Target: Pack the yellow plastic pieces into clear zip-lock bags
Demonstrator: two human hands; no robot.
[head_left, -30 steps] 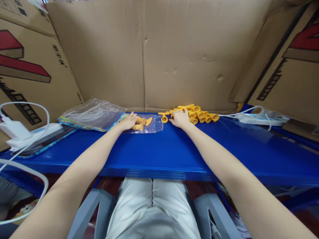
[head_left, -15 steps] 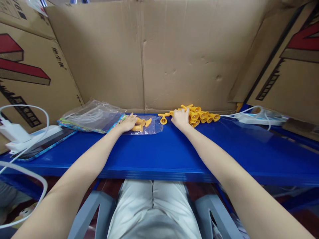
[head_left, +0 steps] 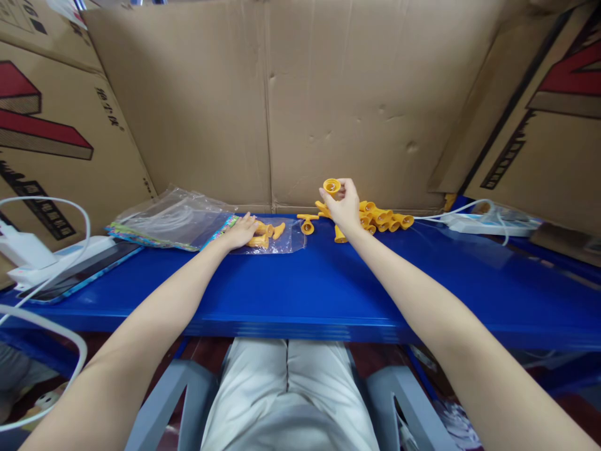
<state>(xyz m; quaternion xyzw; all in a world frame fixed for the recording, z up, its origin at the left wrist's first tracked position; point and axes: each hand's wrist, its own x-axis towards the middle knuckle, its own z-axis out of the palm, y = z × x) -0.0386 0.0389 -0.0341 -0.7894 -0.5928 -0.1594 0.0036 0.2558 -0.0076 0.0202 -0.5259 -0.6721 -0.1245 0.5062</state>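
Observation:
My left hand (head_left: 241,233) lies with its fingers stretched over a clear plastic bag (head_left: 295,241), pressing it on the blue table. Several yellow trumpet-shaped plastic pieces (head_left: 263,230) show inside the bag beside my fingertips. My right hand (head_left: 345,203) is raised above the table, its fingers closed around a yellow trumpet-shaped plastic piece (head_left: 332,186), whose round hollow end faces me. Behind and right of that hand is a pile of similar yellow pieces (head_left: 382,218). One loose yellow piece (head_left: 307,225) with a crossbar lies at the bag's right end.
More clear bags (head_left: 173,216) lie left of my left hand. A phone (head_left: 84,272), a white power strip (head_left: 94,247) and cables are at the left; another power strip (head_left: 491,224) is at the right. Cardboard (head_left: 352,106) walls the back and sides of the blue table (head_left: 291,294).
My right hand has lifted off the pile with one yellow piece, its hollow end now facing me. A piece under that hand now shows standing apart. My left hand has stayed on the bag.

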